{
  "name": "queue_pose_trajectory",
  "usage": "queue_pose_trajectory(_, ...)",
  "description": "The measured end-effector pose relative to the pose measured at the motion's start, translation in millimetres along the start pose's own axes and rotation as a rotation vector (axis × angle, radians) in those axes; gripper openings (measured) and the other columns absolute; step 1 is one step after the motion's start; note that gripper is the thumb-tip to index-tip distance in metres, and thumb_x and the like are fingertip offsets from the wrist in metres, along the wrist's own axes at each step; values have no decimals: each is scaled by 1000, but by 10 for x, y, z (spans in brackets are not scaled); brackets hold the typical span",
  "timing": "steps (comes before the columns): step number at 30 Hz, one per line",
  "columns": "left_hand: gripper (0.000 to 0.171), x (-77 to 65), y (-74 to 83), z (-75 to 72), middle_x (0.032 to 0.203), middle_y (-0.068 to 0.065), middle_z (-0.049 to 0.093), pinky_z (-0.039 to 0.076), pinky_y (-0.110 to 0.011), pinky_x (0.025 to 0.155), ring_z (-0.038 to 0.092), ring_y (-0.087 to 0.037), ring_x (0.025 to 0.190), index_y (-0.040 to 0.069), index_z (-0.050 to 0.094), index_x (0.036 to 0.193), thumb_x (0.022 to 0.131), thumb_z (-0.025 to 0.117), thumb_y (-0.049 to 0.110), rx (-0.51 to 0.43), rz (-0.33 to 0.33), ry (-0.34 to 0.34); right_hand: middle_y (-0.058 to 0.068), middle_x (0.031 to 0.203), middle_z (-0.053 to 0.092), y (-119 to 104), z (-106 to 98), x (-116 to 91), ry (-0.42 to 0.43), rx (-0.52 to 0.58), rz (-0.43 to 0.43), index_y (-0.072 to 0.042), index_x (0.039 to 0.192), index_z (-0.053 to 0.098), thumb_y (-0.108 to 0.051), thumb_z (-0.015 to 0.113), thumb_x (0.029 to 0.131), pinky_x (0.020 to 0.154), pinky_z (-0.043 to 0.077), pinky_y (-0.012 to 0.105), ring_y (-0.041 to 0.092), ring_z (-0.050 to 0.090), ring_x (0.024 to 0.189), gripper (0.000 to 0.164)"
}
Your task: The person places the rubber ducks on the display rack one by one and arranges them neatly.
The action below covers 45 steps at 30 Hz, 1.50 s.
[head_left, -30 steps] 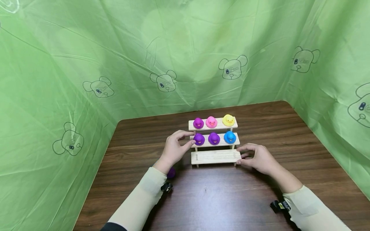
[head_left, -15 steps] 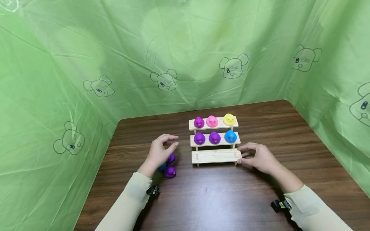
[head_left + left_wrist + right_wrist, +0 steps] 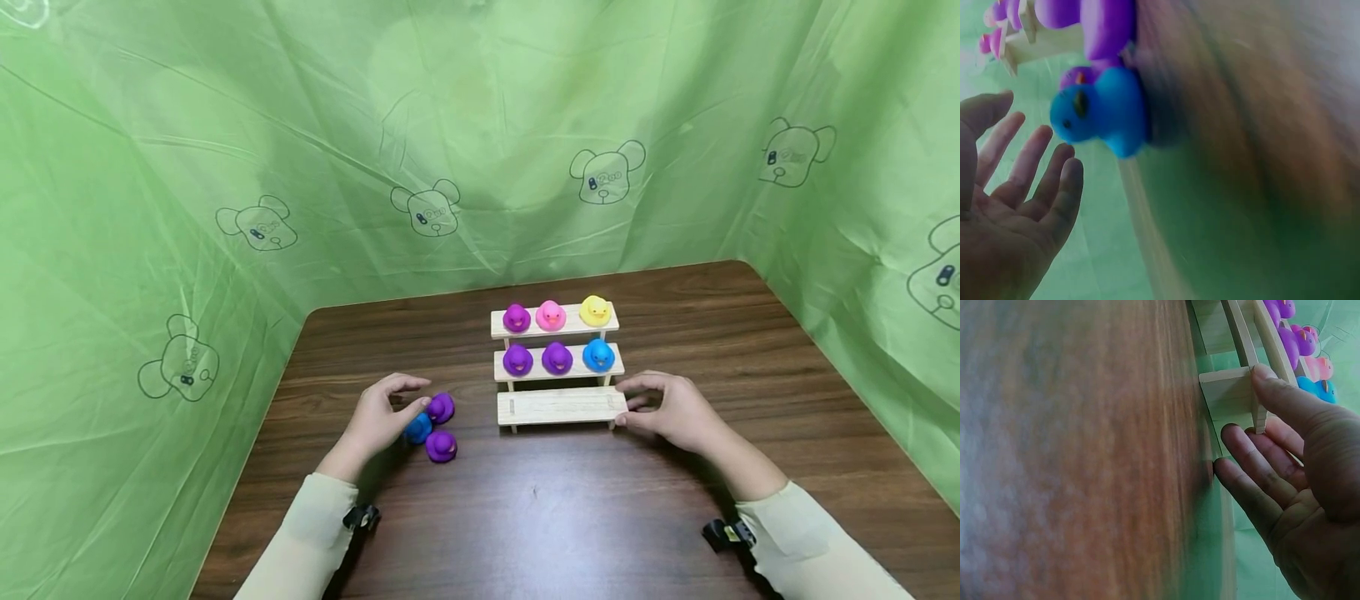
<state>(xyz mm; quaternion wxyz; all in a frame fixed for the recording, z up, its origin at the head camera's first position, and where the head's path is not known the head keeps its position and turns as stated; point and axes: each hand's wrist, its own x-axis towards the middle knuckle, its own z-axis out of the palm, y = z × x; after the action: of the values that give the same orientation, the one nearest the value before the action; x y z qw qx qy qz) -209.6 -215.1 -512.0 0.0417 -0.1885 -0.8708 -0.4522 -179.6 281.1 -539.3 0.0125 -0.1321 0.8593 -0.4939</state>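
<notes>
My left hand [image 3: 377, 417] reaches over a small group of rubber ducks at the left, its fingers loosely spread and holding nothing. The group has a blue duck [image 3: 1119, 112] and two purple ducks, a rear one [image 3: 442, 407] near the thumb tip and a front one [image 3: 442, 447]. A three-tier wooden display stand [image 3: 558, 407] stands to their right; my right hand [image 3: 671, 412] holds the right end of its bottom shelf, thumb at the front edge. The middle shelf bears two purple ducks [image 3: 557, 357] and a blue duck [image 3: 598, 356]. The bottom shelf is bare.
On the top shelf sit a purple duck [image 3: 517, 318], a pink duck [image 3: 551, 316] and a yellow duck [image 3: 596, 311]. The dark wooden table [image 3: 525, 525] ends at a green cloth [image 3: 510, 125] printed with bear heads, which hangs behind and at both sides.
My left hand has left the purple duck at the left of the middle shelf and moved left and nearer, to the loose ducks. My right hand stays at the stand.
</notes>
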Motion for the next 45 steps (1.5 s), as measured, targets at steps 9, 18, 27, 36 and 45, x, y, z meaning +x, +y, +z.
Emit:
queue_pose_trajectory(9, 36, -224, -181, -89, 121, -8, 74, 58, -54, 94, 72, -34, 110, 9, 76, 122, 89, 87, 18, -7, -54, -52, 10, 120, 73, -5, -4, -10, 0, -7, 6, -11, 119, 77, -25, 96, 77, 76, 62, 25, 18, 76, 92, 48)
queue_pose_trajectory(18, 43, -334, -264, -131, 122, -7, 73, 56, -52, 100, 69, -31, 115, 9, 75, 123, 84, 91, 14, -66, -75, -131, 9, 119, 73, -6, -2, -12, -1, -11, -2, -11, 118, 77, -24, 96, 77, 76, 62, 26, 19, 76, 92, 47)
queue_pose_trajectory(27, 44, -332, -292, -118, 121, -2, 73, 56, -45, 101, 68, -26, 116, 13, 77, 119, 79, 93, 6, -48, -95, -154, 9, 120, 73, -4, -8, -13, -1, -21, -3, -12, 119, 77, -25, 96, 78, 77, 62, 25, 18, 76, 92, 47)
queue_pose_trajectory(36, 38, -331, -296, -112, 119, -2, 73, 60, -42, 94, 70, -26, 111, 9, 80, 114, 79, 93, 7, -45, -80, -136, 10, 122, 72, -1, -5, -8, -2, -11, -6, -10, 119, 76, -22, 96, 78, 77, 62, 25, 18, 76, 93, 48)
queue_pose_trajectory(45, 36, -353, -250, -122, 108, 13, 74, 56, -38, 99, 68, -14, 109, 22, 81, 111, 79, 94, 13, 89, -120, -104, 11, 123, 72, 4, 0, -7, -5, 8, -2, -10, 119, 76, -22, 96, 77, 76, 62, 26, 19, 76, 93, 48)
